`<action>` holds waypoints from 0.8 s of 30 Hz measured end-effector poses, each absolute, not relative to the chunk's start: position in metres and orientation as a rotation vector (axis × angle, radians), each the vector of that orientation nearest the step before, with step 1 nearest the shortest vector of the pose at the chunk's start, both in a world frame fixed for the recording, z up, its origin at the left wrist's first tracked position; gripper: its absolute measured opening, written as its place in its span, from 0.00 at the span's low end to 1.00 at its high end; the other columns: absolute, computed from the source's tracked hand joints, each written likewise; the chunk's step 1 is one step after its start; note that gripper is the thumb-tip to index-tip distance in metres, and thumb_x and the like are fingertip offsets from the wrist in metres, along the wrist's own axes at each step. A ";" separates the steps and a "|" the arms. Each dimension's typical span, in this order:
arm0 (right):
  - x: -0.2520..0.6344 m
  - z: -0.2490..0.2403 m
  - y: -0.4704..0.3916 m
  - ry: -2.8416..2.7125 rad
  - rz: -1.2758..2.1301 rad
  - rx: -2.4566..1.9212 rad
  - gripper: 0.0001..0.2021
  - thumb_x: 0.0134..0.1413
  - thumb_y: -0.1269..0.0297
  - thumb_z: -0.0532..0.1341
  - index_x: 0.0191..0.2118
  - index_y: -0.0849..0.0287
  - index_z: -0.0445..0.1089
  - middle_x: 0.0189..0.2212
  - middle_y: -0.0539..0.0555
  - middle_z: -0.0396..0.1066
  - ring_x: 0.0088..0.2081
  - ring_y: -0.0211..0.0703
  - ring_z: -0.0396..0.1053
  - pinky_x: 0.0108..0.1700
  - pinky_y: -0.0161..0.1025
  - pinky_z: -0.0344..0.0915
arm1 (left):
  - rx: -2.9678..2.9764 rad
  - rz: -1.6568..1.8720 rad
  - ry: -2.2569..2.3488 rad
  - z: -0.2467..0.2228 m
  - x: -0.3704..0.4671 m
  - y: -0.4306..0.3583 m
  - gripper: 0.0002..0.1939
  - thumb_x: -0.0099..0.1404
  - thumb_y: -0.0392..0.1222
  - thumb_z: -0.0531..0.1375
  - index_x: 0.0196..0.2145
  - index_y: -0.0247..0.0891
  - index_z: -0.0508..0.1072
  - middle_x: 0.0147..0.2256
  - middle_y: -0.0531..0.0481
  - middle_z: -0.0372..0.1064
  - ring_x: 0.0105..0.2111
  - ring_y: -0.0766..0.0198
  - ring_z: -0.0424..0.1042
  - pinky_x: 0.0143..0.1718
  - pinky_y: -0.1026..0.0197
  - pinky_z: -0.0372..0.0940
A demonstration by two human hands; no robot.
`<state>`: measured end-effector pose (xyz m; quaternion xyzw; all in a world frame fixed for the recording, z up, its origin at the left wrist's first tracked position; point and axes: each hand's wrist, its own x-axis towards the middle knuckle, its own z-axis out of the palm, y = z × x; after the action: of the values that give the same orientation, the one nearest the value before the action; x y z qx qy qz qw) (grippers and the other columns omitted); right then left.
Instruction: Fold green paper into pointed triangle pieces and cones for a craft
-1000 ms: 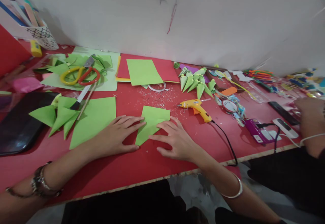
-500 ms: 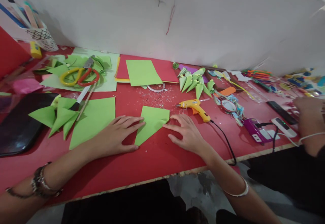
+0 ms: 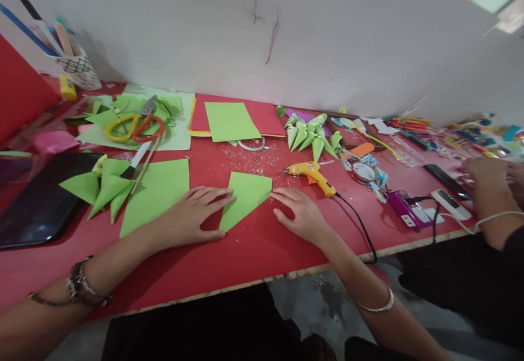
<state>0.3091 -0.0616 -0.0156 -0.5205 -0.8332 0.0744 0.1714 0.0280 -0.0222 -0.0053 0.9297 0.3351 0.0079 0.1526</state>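
A small green paper piece (image 3: 246, 200) with one slanted lower edge lies flat on the red table (image 3: 229, 263). My left hand (image 3: 202, 211) is at its left side, fingers apart, with fingertips touching the edge. At the right corner of the piece are the fingertips of my right hand (image 3: 301, 211), also spread and holding nothing. A larger green sheet (image 3: 159, 189) lies flat beside my left hand, partly under the forearm. Just beyond my right hand rests a yellow hot glue gun (image 3: 313, 176), its nozzle pointing left.
Scissors (image 3: 135, 128) lie on green scraps at the back left, near folded green cones (image 3: 108, 186). A green sheet (image 3: 231, 121) tops a stack of coloured paper. Rolled green cones (image 3: 309, 134) sit behind the glue gun. At far right, another person's hand (image 3: 487, 175) is near a purple power strip (image 3: 409, 214).
My right fingertips have slid up slightly to the paper's right corner, and a crease there now looks flat. The view has shifted a little; my left hand stays at the left edge.
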 end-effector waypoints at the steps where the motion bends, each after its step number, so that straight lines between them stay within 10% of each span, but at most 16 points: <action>1: 0.308 -0.016 -0.061 -2.357 0.206 -1.480 0.17 0.54 0.62 0.52 0.48 0.61 0.65 0.47 0.57 0.65 0.49 0.45 0.62 0.51 0.44 0.59 | 2.666 0.019 0.964 -0.005 0.028 -0.022 0.33 0.59 0.61 0.47 0.59 0.50 0.47 0.60 0.52 0.47 0.56 0.53 0.49 0.55 0.52 0.44; 15: 0.277 -0.004 -0.038 -2.610 0.212 -1.255 0.15 0.55 0.63 0.55 0.48 0.60 0.64 0.42 0.58 0.65 0.44 0.45 0.63 0.45 0.41 0.62 | 2.675 0.019 0.875 0.011 0.035 -0.014 0.37 0.52 0.56 0.57 0.57 0.48 0.52 0.56 0.48 0.53 0.53 0.52 0.54 0.53 0.52 0.49; 24: 0.269 -0.007 -0.031 -2.787 -0.364 -1.101 0.08 0.57 0.68 0.53 0.34 0.62 0.68 0.29 0.54 0.67 0.34 0.42 0.64 0.36 0.38 0.57 | 2.857 0.169 0.998 0.011 0.048 -0.012 0.29 0.54 0.53 0.58 0.51 0.40 0.61 0.47 0.45 0.65 0.46 0.55 0.63 0.50 0.53 0.52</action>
<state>0.2689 -0.0310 -0.0074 -0.3640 -0.9216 -0.1203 0.0617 0.0481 -0.0118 0.0107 0.9411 0.3288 0.0557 0.0554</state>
